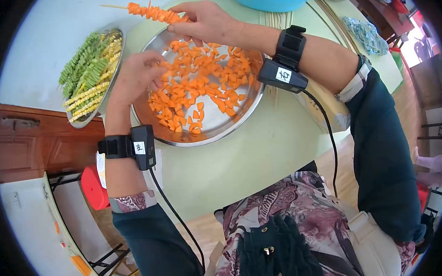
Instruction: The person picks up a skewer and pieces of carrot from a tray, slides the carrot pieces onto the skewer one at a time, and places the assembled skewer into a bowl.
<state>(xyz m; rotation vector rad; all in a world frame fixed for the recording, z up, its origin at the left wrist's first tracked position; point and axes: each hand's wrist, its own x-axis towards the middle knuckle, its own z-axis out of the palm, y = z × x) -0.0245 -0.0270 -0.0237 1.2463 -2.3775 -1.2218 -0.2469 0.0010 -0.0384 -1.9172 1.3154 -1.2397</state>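
My right hand (pixel 203 24) is closed round a wooden skewer threaded with orange carrot pieces (pixel 154 13), held above the far rim of a round steel tray (pixel 213 134). The skewer's bare end points left. Many cut carrot pieces (pixel 194 90) lie loose in the tray. At the tray's left rim is my left hand (pixel 138 76), its fingers bent over the carrots and partly hidden; whether a piece is between them I cannot make out. An oval tray (pixel 82 123) to the left bears skewers of green vegetable (pixel 83 65) and yellow ones (pixel 92 98).
A blue basin (pixel 269 2) with orange food stands at the back. Bare wooden skewers (pixel 279 21) lie just in front of it. Right of the steel tray is a yellowish package (pixel 325 106), partly under my right arm. A patterned cloth (pixel 367 35) lies farther right.
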